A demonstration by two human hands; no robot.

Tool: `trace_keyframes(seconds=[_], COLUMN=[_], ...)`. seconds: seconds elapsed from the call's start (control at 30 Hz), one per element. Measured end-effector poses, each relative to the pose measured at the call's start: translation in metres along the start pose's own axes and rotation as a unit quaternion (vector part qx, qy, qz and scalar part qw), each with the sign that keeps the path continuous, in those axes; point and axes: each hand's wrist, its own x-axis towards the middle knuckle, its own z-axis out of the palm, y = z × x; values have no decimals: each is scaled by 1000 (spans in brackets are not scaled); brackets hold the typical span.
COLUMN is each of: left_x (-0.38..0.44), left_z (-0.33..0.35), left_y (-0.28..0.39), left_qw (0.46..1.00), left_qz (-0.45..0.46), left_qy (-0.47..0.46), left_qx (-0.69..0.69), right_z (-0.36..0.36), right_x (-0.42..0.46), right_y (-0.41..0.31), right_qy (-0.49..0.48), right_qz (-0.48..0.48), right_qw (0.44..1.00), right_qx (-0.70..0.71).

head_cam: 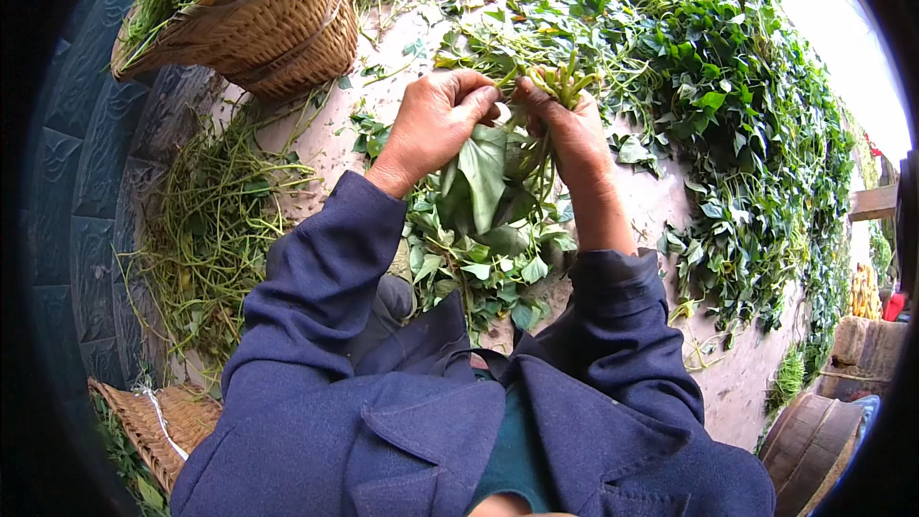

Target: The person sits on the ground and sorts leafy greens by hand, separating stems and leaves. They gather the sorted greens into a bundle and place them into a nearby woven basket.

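My right hand grips a bunch of green leafy stems, with the cut stem ends sticking up past the thumb and leaves hanging beneath. Close beside it, my left hand pinches a stem or leaf stalk between thumb and forefinger; its far fingers are partly hidden. Large green leaves dangle between the two hands. Under them, on the ground in front of me, lies a smaller pile of leafy vines.
A woven basket holding green stems leans at upper left, another woven basket at lower left. Bare stems are heaped on the left. A large mound of leafy vines spreads along the right. A wooden tub stands at lower right.
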Motion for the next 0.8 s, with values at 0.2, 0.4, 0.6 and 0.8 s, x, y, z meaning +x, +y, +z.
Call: trace_keyframes(seconds=[0.2, 0.4, 0.6, 0.8], left_x=[11, 13, 8, 6], left_z=[-34, -80, -66, -74], left_y=[1, -13, -12, -3], left_qw=[920, 953, 972, 994], left_qz=[134, -2, -47, -39], left_qy=[173, 59, -73, -100], left_qx=[325, 299, 217, 21], right_z=[-10, -22, -22, -18], right_x=[-2, -2, -4, -7], right_y=[1, -7, -11, -11], right_qy=[-38, -5, -32, -55], right_qz=[79, 49, 57, 30], right_qw=[996, 993, 991, 997], right_qx=[-32, 111, 118, 49])
